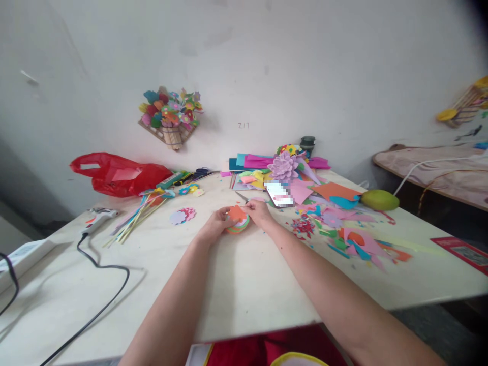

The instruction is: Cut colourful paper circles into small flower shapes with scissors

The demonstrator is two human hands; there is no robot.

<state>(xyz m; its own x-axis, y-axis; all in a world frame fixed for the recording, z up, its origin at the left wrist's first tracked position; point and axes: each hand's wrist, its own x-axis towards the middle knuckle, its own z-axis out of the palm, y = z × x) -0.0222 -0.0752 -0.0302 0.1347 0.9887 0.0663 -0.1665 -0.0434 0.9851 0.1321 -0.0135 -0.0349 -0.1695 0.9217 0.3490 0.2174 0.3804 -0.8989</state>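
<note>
Both my arms reach forward over a pale wooden table [236,290]. My left hand [216,225] curls round the left side of a small stack of coloured foam pieces [237,219], orange on top with green and pink edges below. On the stack's right side, my right hand [260,210] pinches it with closed fingers. The blades of a pair of scissors [241,196] lie just behind the stack. A little to the left of my hands rest two cut foam flowers [183,215].
A red plastic bag [118,175] lies at the back left beside coloured sticks [139,216]. A glue gun [98,218] trails a black cord [102,284]. Foam sheets, a purple flower [282,166], scraps [351,239] and a green fruit [379,200] crowd the right.
</note>
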